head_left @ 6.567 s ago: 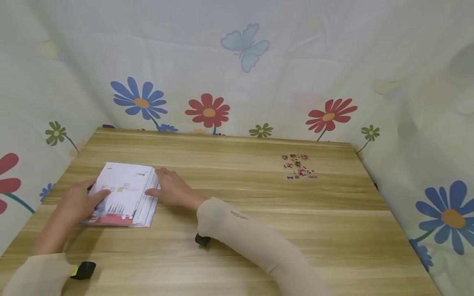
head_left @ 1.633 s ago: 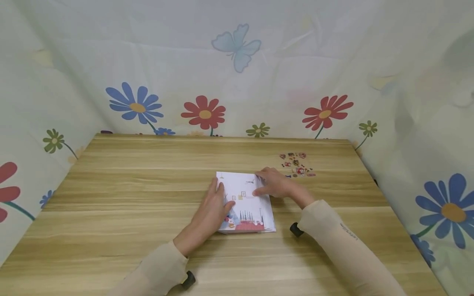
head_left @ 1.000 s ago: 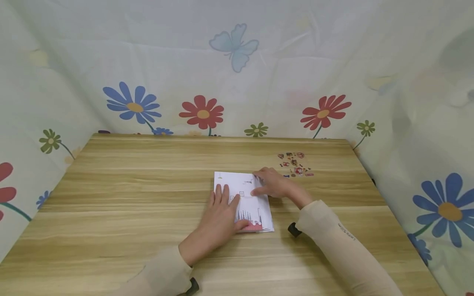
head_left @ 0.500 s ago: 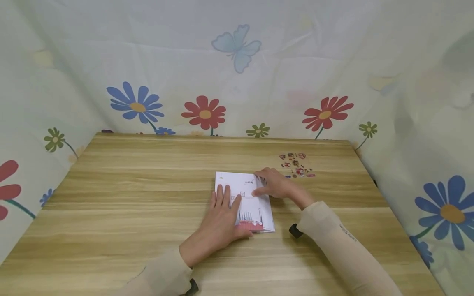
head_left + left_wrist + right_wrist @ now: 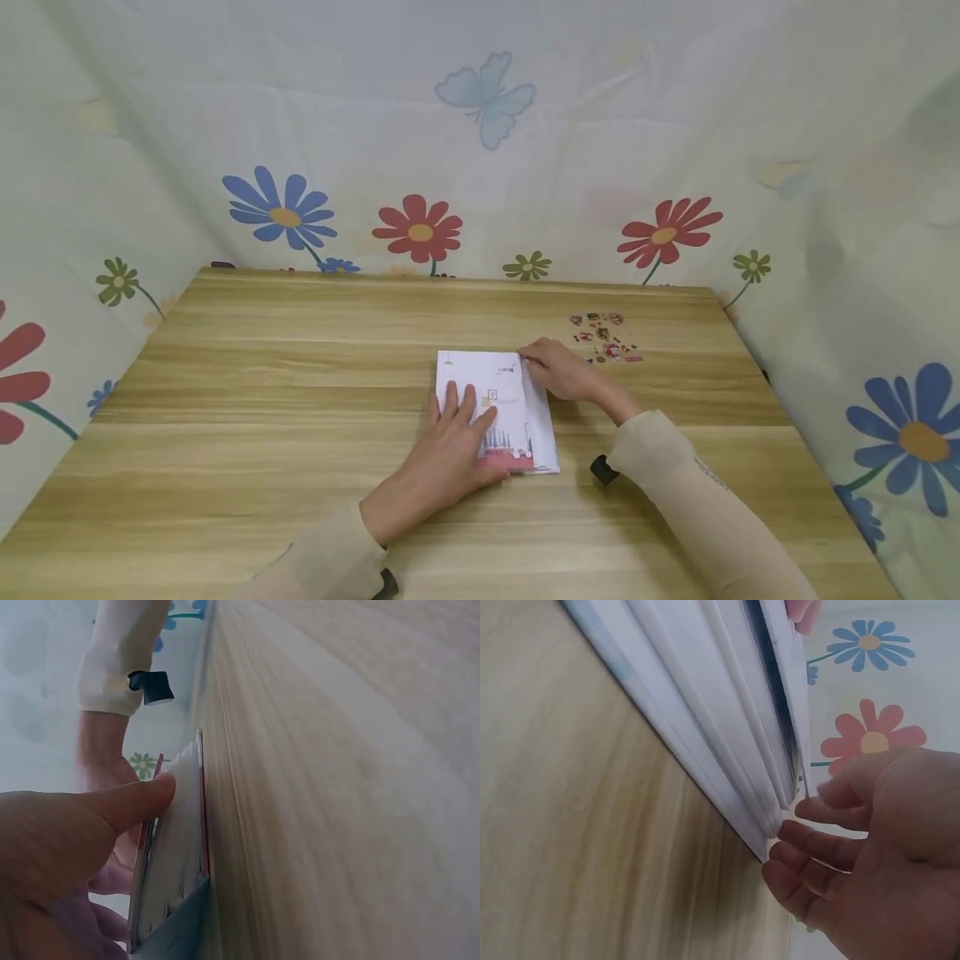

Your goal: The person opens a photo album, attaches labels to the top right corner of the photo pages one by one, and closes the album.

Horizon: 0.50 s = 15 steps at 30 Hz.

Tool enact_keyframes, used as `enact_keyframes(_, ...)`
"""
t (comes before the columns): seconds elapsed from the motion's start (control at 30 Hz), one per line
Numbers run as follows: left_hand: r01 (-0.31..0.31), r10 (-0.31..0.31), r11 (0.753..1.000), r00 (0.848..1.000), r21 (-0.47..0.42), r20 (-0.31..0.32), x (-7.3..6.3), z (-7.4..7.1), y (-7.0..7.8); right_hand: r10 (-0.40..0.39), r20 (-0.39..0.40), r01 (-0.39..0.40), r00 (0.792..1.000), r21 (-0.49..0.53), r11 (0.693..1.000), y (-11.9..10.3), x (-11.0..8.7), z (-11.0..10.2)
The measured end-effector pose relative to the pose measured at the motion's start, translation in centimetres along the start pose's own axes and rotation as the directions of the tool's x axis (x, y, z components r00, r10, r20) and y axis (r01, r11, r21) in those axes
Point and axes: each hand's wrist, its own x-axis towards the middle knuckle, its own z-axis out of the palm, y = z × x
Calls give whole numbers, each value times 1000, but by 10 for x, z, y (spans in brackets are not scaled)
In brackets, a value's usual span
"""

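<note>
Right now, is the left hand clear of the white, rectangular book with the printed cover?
No, the head view shows the left hand resting across the book.

Book [image 5: 510, 408] found flat on worktop [image 5: 262, 400], its cover touched by left hand [image 5: 446, 450], its far right corner by right hand [image 5: 561, 371]; stickers [image 5: 603, 333] noted nearby.

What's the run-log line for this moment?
left hand: rests on illustrated book | right hand: at book's far right corner | book: flat on wood-grain table | multicoloured stickers: beyond right hand
</note>
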Motion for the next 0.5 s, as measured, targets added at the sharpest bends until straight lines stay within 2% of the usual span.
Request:
enact_keyframes(0.1,-7,7,1000,1000,-8,-6,-1,-1,1,-38,-27,38,999,5,999,2,0,1)
enact_keyframes(0.33,-56,55,998,998,-7,-20,-6,-3,1,-8,-49,10,999,43,999,3,-1,2)
enact_keyframes(0.5,-86,85,996,996,-29,-32,-8,-4,5,-39,-53,42,998,69,997,4,-2,3)
